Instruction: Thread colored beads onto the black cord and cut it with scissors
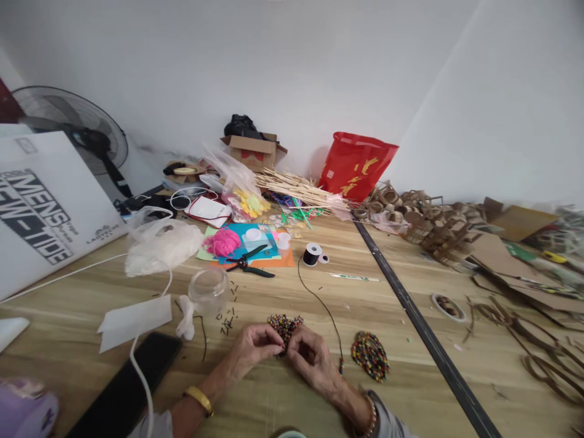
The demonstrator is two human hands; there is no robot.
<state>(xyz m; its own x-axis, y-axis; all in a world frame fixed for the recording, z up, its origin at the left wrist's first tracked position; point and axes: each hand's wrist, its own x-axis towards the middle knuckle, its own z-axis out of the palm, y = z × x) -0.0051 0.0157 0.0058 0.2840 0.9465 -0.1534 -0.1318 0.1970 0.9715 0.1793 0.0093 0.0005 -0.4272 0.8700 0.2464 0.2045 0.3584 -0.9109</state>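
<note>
My left hand (pixel 256 345) is closed in a pinch, with a speck of red, apparently a bead (pixel 281 346), at its fingertips. Close beside it, my right hand (pixel 311 358) has its thumb and fingers drawn together; whatever they hold is hidden. Just beyond both hands lies a heap of multicoloured beads (pixel 283 324), partly covered by my fingers. To the right is a coiled string of similar beads (pixel 370 356). From a spool (pixel 312 254), black cord (pixel 325 303) runs toward me, with a few beads (pixel 341 365) at its near end.
Pruning shears (pixel 246 263) lie on coloured sheets beside pink yarn (pixel 222 242). A clear jar (pixel 208 291), a dark phone-like slab (pixel 130 383) and a white cable are at left. A small dish (pixel 448 307) and woven pieces are at right. A black strip (pixel 420 317) crosses the table.
</note>
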